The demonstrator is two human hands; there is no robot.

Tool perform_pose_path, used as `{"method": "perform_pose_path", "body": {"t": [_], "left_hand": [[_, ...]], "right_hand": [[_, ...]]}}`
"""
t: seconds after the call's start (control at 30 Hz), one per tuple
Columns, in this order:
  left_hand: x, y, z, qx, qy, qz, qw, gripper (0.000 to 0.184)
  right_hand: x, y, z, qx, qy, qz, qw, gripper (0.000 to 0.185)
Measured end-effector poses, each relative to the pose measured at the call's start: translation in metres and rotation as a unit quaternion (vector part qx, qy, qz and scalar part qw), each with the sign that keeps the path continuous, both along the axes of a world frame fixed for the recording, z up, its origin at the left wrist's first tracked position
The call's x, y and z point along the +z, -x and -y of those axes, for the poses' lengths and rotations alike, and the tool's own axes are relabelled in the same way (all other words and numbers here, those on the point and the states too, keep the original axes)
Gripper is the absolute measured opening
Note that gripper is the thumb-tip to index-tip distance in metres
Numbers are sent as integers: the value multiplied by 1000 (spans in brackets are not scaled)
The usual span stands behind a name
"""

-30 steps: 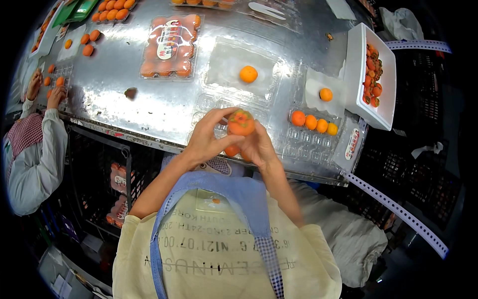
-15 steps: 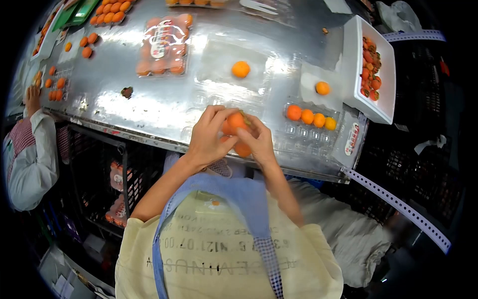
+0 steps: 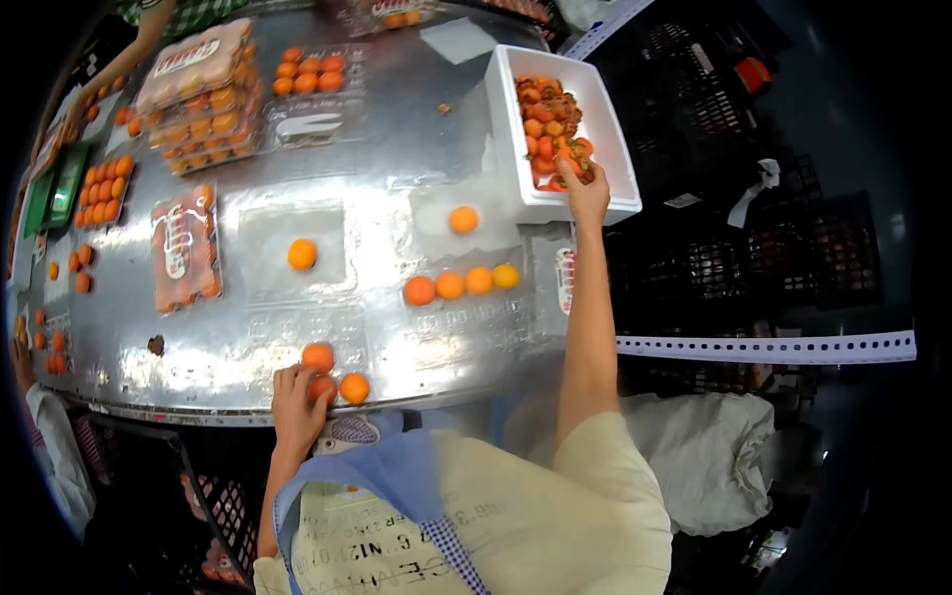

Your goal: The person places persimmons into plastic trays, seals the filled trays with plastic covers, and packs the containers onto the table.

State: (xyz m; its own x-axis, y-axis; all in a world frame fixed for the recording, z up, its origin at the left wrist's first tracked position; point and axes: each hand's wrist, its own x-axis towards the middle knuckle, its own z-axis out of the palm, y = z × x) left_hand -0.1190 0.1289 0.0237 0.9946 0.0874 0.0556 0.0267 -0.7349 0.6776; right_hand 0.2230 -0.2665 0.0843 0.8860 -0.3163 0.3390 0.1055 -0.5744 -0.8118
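Holding an orange fruit (image 3: 320, 391) in my left hand (image 3: 295, 405) — two loose fruits (image 3: 354, 388) just beyond its fingertips — I have my right hand (image 3: 587, 190) in the white box (image 3: 543, 207), fingers bent onto the fruit pile (image 3: 547, 114); whether they grip one, I cannot tell.

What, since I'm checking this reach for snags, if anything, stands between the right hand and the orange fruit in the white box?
Nothing visible: the right hand is inside the open white box, right at the orange fruit.
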Motion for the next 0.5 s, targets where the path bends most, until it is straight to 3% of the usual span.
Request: {"method": "perform_pose_path", "body": {"t": [0.13,0.17,0.23,0.3,0.33,0.37,0.4,0.43,0.47,0.5], "left_hand": [[4,4,10,8,-45,-13,999,37],[-2,5,10,8,-58,-5,998,38],[-1,5,11,17,-54,-10,998,38],[1,7,11,2,-74,-15,997,39],[3,7,11,-16,-97,-15,995,40],[4,7,9,-35,-119,-15,992,40],[3,8,7,-47,-128,-11,991,40],[1,9,4,-60,-139,-7,988,41],[-2,8,0,-74,-149,-2,986,41],[-4,8,-2,-88,-167,6,982,40]], "right_hand": [[6,-7,4,-109,288,61,949,58],[10,1,-6,-77,236,66,966,50],[0,12,-25,17,202,120,972,41],[-9,50,-65,128,125,75,981,37],[-23,71,-86,176,140,37,974,37],[-13,103,-114,233,154,-58,958,38],[-41,127,-132,313,95,-103,939,37],[-38,157,-157,385,128,-117,906,35],[-54,177,-174,498,174,-65,847,31],[-64,203,-191,542,172,-21,822,29]]}}
